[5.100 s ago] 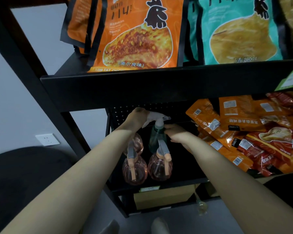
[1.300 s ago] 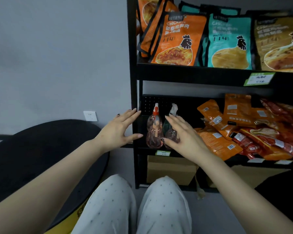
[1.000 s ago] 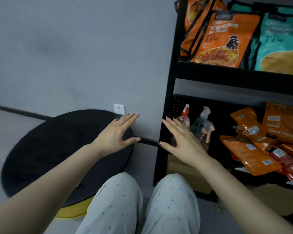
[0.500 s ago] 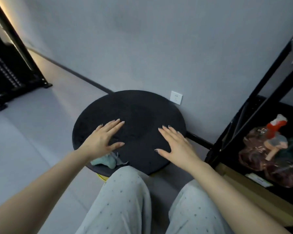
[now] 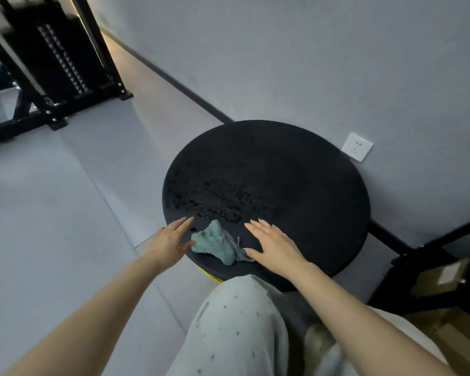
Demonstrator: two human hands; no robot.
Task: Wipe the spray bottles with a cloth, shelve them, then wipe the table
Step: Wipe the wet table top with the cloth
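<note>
Right now both hands are flat and spread, holding nothing. Left hand is at the near-left edge of the bench, fingers pointing up-right, thumb tip just beside or touching the cloth, can't tell which. Right hand sits palm-down over the bench top, fingers pointing up-left, thumb close to the cloth's right end. Whether the palm actually touches the surface isn't clear.

Cloth: pale green, crumpled, with a grey mesh-like edge on its right side. It lies between the two hands near the bench's front rim, long axis running from upper left to lower right.

Bench: round, black, with a patch of droplets or wet speckle left of centre, just beyond the cloth. Yellow shows under the near rim.

Room: grey floor, grey wall with a white socket, black rack far left, black shelf frame at right. Person's knees in light spotted trousers at the bottom.
</note>
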